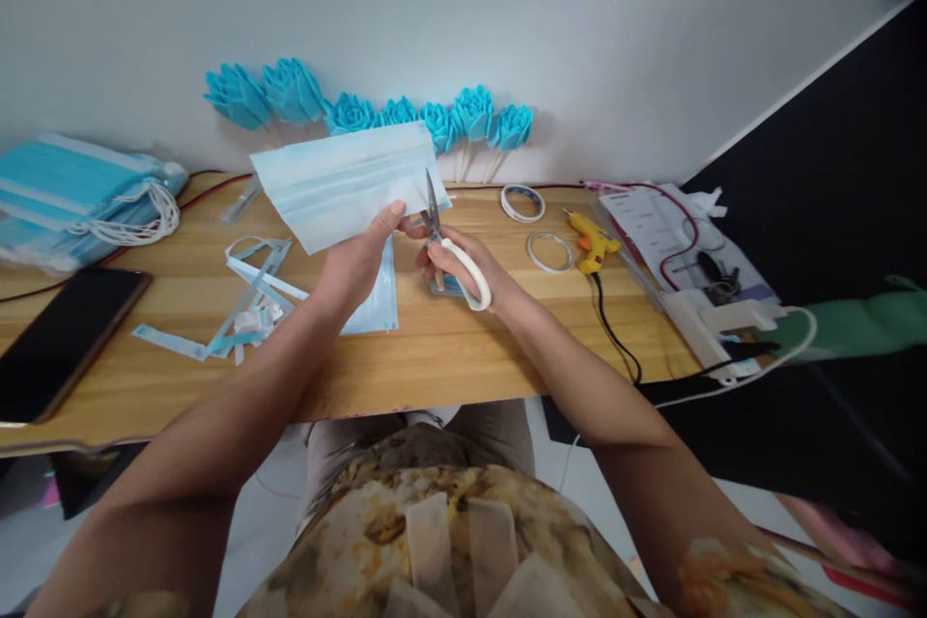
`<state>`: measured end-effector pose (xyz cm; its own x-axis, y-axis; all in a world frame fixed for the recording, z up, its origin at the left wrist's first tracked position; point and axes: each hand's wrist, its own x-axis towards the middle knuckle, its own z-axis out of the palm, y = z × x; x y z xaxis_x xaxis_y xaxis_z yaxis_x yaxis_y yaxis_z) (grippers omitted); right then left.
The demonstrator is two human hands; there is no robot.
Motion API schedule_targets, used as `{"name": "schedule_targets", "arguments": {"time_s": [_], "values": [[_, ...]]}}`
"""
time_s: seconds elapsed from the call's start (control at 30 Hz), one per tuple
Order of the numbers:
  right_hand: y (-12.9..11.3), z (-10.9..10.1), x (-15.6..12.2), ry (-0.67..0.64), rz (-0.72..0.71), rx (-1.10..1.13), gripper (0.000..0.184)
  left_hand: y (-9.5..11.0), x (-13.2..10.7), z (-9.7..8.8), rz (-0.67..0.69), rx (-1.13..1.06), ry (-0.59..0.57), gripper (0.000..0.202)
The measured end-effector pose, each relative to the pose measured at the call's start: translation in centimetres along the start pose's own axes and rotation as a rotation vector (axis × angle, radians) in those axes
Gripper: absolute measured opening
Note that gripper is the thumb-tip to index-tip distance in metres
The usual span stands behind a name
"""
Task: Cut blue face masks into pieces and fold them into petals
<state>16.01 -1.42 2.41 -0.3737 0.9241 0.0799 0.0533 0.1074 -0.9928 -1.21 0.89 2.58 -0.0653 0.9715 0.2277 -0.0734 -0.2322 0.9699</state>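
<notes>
My left hand (366, 256) pinches the lower edge of a light blue face mask (340, 179), which is raised above the table with its pleats running lengthwise. My right hand (463, 261) grips white-handled scissors (470, 275), fingers wrapped around the handles. The scissor blades point up and lie at the mask's right end; whether they are cutting through it I cannot tell. Under my hands another pale blue mask piece (377, 294) lies on the table, partly covered by my left wrist. Left of my forearm lie blue and white cut strips (253, 290).
Several blue flowers on sticks (474, 116) lean against the wall. A bag of masks (72, 193) and a phone (69, 338) lie left. To the right are tape rolls (522, 203), a yellow glue gun (595, 241), a power strip (699, 333), cables and papers (673, 232).
</notes>
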Motion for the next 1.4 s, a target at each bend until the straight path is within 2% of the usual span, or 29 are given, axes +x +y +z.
{"name": "schedule_targets", "arguments": {"time_s": [0.13,0.3,0.53,0.7,0.83,1.23,1.4], "values": [[0.0,0.0,0.0,0.012,0.009,0.023,0.067,-0.2,0.1,-0.4,0.038,0.054,-0.006,0.034],[0.1,0.1,0.1,0.053,0.041,0.123,0.067,0.2,0.1,-0.6,0.055,0.158,0.060,0.036],[0.1,0.1,0.1,0.056,0.036,0.139,0.067,-0.2,-0.2,-0.7,-0.010,0.284,0.052,0.035],[0.0,0.1,0.2,0.067,0.045,0.161,0.070,-1.6,0.2,-1.0,0.046,0.258,0.066,0.032],[0.1,0.0,0.2,0.079,0.043,0.159,0.070,-1.9,0.4,-1.2,0.015,0.232,0.066,0.033],[-0.1,0.1,0.0,0.100,0.070,0.155,0.069,0.7,-0.4,-0.9,-0.053,0.238,0.018,0.039],[-0.3,0.2,-0.2,0.116,0.071,0.154,0.071,0.8,-0.2,-0.8,-0.045,0.246,0.019,0.038]]}}
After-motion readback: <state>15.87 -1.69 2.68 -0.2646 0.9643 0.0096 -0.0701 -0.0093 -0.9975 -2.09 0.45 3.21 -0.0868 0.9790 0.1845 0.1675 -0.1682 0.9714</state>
